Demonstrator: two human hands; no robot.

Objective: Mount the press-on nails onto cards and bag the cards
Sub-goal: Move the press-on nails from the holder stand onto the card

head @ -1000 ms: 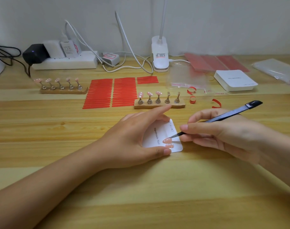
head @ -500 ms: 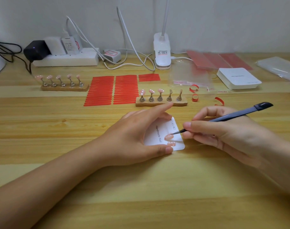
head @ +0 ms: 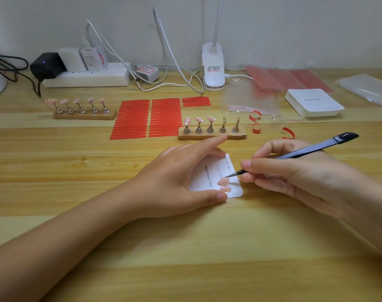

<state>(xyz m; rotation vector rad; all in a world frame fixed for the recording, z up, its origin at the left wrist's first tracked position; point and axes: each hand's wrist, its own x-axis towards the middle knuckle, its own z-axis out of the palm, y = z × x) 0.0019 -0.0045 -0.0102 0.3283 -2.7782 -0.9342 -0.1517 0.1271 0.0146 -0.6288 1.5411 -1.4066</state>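
Observation:
A white card printed "Handmade Nail" lies on the table. My left hand holds it by its edges between thumb and fingers. Two pink nails sit on the card near its lower right corner. My right hand grips black tweezers, whose tip touches the upper nail. Behind the card a wooden stand carries three pink nails and two bare pegs. A second stand at the left holds several nails.
Rows of red adhesive strips lie beside the near stand, curled red backings to its right. A clear bag, a white card stack and more bags lie at the back right. A power strip and lamp clamp line the wall.
The tweezers' tip stays at the upper nail on the card, shifting only slightly. My left hand keeps holding the card in the same place.

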